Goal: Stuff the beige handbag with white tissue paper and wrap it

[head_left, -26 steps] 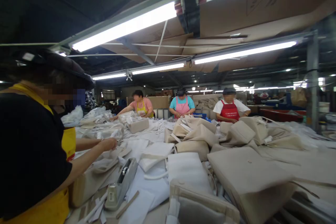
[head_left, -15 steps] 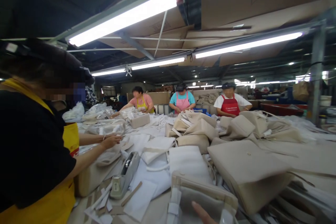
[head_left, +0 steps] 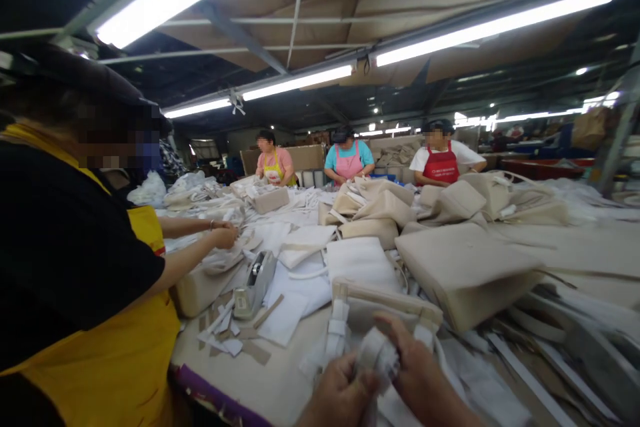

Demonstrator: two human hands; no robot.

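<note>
Down at the bottom edge of the head view both hands are bunched up together on a crumpled wad of white paper (head_left: 379,355). The left hand (head_left: 336,395) comes up from below with its fingers curled under and against the wad's left side, and the right hand (head_left: 419,375) is wrapped over it from the right, with a fingertip resting on top, so the wad sits pinched right between the two hands, gripped from both sides. Just behind the hands, touching or nearly touching the wad, is a beige tote bag (head_left: 387,310) lying open-side toward the camera with white straps hanging down its front. It all sits on a big worktable (head_left: 280,380) covered in more beige bags and white fabric pieces. To the right of the hands lies a larger flat beige bag (head_left: 465,270), and to the left, well apart from them, is a tape dispenser (head_left: 255,283) with scraps of tape and paper around it. On the left a co-worker in a yellow apron (head_left: 125,360) and black sleeves has a hand (head_left: 224,237) on another bag. Three more people stand at the far side of the table, too far off to see what they're handling.
</note>
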